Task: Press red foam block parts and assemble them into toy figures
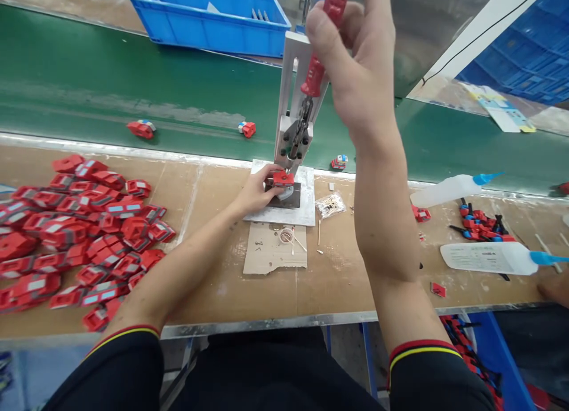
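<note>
A metal toggle press (287,138) stands upright on a pale base plate (306,212). My right hand (355,55) is wrapped round the raised red handle (315,76) of the press. Down at the base, my left hand (258,190) pinches a small red part (283,178) between thumb and fingers, over the dark block under the press head. The underside of that part is partly hidden by my fingers.
Red parts (102,221) are heaped at the left. A blue crate (213,20) stands beyond the green belt (191,91). Cotton swabs (330,204), a cardboard piece (267,254) and white bottles (489,258) lie nearby. Someone's hand (555,285) shows at the right edge.
</note>
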`<state>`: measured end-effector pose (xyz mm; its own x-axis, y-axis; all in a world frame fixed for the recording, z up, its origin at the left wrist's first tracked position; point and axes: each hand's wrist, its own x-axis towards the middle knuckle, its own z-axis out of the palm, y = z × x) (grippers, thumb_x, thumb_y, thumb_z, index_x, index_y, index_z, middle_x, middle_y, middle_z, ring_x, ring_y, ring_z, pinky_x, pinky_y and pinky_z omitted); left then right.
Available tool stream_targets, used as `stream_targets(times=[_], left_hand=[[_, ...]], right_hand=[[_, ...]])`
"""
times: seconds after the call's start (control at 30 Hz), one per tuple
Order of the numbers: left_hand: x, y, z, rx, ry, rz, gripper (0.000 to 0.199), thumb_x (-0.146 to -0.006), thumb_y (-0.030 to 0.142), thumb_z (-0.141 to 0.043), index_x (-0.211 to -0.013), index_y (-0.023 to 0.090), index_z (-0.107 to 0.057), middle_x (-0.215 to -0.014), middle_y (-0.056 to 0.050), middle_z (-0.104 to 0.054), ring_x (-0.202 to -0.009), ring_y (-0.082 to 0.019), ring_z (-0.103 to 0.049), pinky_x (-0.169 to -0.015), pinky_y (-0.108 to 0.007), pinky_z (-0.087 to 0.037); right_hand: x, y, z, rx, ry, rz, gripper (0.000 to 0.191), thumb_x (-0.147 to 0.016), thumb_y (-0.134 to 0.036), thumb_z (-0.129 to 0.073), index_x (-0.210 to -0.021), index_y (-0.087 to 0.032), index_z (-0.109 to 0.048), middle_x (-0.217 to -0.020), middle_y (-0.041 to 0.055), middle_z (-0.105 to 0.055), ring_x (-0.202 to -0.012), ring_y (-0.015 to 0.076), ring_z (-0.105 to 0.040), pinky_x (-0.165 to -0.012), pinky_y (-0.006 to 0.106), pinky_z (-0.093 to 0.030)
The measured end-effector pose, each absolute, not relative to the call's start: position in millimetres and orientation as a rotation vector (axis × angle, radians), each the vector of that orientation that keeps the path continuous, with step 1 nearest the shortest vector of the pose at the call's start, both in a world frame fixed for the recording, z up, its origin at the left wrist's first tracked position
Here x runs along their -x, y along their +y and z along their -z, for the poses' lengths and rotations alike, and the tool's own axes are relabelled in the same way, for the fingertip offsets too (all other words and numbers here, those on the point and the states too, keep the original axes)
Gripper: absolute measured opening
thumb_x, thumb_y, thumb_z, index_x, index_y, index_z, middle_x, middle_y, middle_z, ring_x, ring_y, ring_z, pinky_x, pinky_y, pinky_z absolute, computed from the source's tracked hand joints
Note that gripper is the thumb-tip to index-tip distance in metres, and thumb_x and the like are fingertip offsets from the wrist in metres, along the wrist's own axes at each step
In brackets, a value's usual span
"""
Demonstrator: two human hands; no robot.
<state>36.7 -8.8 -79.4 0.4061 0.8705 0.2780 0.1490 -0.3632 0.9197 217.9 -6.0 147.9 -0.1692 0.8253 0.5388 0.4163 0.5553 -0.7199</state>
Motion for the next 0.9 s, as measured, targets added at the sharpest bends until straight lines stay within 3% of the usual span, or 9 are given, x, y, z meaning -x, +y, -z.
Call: stream_targets(times=[0.07,0.13,0.2,0.3,0.47,0.6,0.73,0.9], left_hand=[[-38.7,-8.6,79.8,-1.777,0.892,-1.019,0.042,-0.085,0.016,-0.075,-0.125,0.021,-0.061,-0.121,-0.009,-0.078,-0.107,-0.022,-0.074,-0.099,-0.041,-0.062],[-40.3,-7.6,80.3,-1.786,0.894,-1.011,0.043,-0.086,0.014,-0.074,-0.126,0.020,-0.060,-0.124,-0.010,-0.077,-0.109,-0.023,-0.074,-0.099,-0.041,-0.062],[-41.4,-6.1,81.3,-1.806,0.891,-1.003,0.044,-0.086,0.014,-0.072,-0.128,0.021,-0.060,-0.126,-0.010,-0.076,-0.112,-0.023,-0.074,-0.098,-0.041,-0.061],[-41.9,-4.1,83.0,-1.835,0.887,-1.002,0.043,-0.085,0.015,-0.072,-0.127,0.020,-0.060,-0.125,-0.009,-0.076,-0.117,-0.025,-0.072,-0.098,-0.041,-0.060],[-41.3,-4.8,83.8,-1.840,0.835,-1.039,0.042,-0.086,0.017,-0.071,-0.126,0.019,-0.060,-0.127,-0.009,-0.075,-0.111,-0.024,-0.072,-0.099,-0.040,-0.060],[-41.0,-7.4,82.7,-1.827,0.803,-1.067,0.040,-0.088,0.018,-0.070,-0.127,0.019,-0.062,-0.123,-0.005,-0.075,-0.111,-0.024,-0.071,-0.102,-0.040,-0.059],[-41.0,-10.6,80.4,-1.857,0.810,-1.055,0.042,-0.088,0.015,-0.068,-0.129,0.018,-0.061,-0.127,-0.008,-0.075,-0.115,-0.024,-0.072,-0.105,-0.041,-0.058],[-42.2,-13.3,78.7,-1.853,0.860,-1.037,0.041,-0.090,0.015,-0.069,-0.129,0.020,-0.060,-0.130,-0.010,-0.075,-0.117,-0.024,-0.074,-0.106,-0.041,-0.058]], right_hand=[[-208.0,-7.2,-141.4,0.856,-1.750,-0.371,0.030,-0.100,-0.030,-0.067,-0.126,-0.029,-0.052,-0.095,-0.0060,-0.063,-0.094,0.0125,-0.072,-0.087,0.025,-0.060],[-205.4,-20.2,-131.2,0.758,-1.756,-0.310,0.024,-0.098,-0.029,-0.069,-0.119,-0.029,-0.058,-0.088,-0.0074,-0.062,-0.082,0.0114,-0.071,-0.076,0.026,-0.059],[-206.5,-44.0,-121.9,0.757,-1.796,-0.291,0.022,-0.096,-0.034,-0.072,-0.117,-0.030,-0.065,-0.094,-0.0052,-0.068,-0.088,0.0150,-0.074,-0.078,0.031,-0.061],[-209.7,-82.3,-110.1,0.837,-1.872,-0.181,0.016,-0.094,-0.035,-0.075,-0.110,-0.033,-0.072,-0.103,-0.0005,-0.075,-0.105,0.0236,-0.075,-0.099,0.047,-0.063],[-214.3,-102.9,-86.0,0.918,-2.000,-0.174,0.006,-0.095,-0.042,-0.073,-0.099,-0.037,-0.074,-0.104,0.0015,-0.078,-0.119,0.0321,-0.072,-0.116,0.064,-0.053],[-219.1,-98.2,-63.9,0.969,-2.024,-0.285,0.008,-0.092,-0.045,-0.076,-0.097,-0.039,-0.075,-0.107,0.0010,-0.080,-0.128,0.0340,-0.068,-0.120,0.066,-0.050],[-221.5,-101.7,-45.8,0.992,-1.989,-0.365,0.006,-0.091,-0.040,-0.076,-0.097,-0.040,-0.076,-0.110,0.0015,-0.080,-0.132,0.0350,-0.067,-0.120,0.067,-0.050],[-219.2,-119.7,-31.7,1.005,-1.658,-0.512,0.021,-0.090,-0.046,-0.073,-0.108,-0.038,-0.070,-0.140,0.0047,-0.068,-0.150,0.0353,-0.054,-0.115,0.066,-0.054]])
